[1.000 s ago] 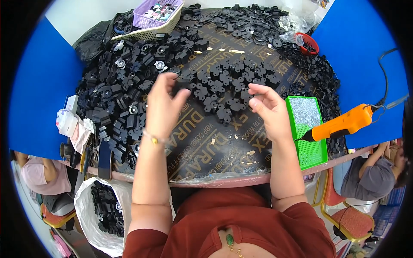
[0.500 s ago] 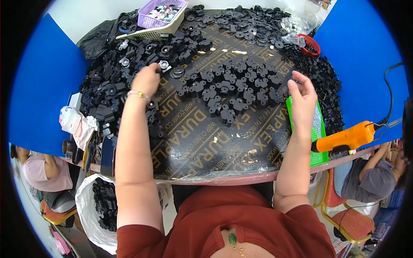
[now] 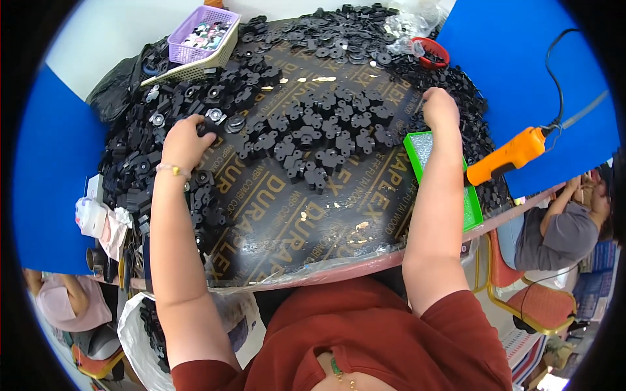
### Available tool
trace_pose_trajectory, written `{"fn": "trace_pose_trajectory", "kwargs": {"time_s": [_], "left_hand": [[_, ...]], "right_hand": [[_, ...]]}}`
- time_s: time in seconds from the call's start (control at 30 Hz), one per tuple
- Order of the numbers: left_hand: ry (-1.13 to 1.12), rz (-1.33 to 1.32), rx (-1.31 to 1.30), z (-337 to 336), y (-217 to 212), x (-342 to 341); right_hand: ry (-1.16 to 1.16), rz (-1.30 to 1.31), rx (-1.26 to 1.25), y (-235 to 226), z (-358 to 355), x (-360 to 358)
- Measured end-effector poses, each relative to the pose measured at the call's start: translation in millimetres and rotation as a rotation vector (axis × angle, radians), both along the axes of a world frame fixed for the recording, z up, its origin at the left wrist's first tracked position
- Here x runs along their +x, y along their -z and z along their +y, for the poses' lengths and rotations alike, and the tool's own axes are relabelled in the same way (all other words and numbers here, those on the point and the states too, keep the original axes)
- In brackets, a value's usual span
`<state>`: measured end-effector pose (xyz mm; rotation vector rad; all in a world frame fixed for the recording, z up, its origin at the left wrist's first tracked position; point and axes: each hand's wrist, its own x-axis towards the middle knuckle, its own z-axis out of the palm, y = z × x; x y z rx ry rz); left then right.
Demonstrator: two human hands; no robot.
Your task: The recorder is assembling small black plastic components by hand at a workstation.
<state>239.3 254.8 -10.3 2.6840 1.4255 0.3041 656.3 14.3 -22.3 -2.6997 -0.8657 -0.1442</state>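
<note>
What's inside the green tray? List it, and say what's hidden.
Small silvery pieces show at the far end of the green tray. The person's right forearm covers the middle, so whatever lies there cannot be seen.

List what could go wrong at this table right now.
The bare right forearm crosses over the green plastic tray, close beside the nose of the orange corded power tool; a bump could jolt the tool or scatter the tiny silvery pieces in the tray.

The left hand is at the loose heap of chunky black parts; a careless sweep could push some into the separate cluster of black, lobed parts.
</note>
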Motion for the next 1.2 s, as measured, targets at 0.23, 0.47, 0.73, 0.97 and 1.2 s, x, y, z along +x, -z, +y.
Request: {"fn": "trace_pose_trajectory", "kwargs": {"time_s": [0.23, 0.47, 0.73, 0.97, 1.2], "left_hand": [[0.441, -1.473, -1.063, -96, -7, 52], [0.154, -1.625, -1.419, -138, 49, 76], [0.263, -1.635, -1.585, -135, 67, 71], [0.221, -1.647, -1.385, -141, 61, 77], [0.279, -1.529, -1.396, -139, 66, 75]], "right_hand": [[0.046, 0.227, -0.312, 34, 25, 30], [-0.007, -0.036, -0.171, 36, 19, 38], [-0.617, 0.705, 0.689, -27, 8, -102], [-0.847, 1.243, 0.74, 1, -3, -175], [-0.923, 0.998, 0.665, 11, -7, -180]]}}
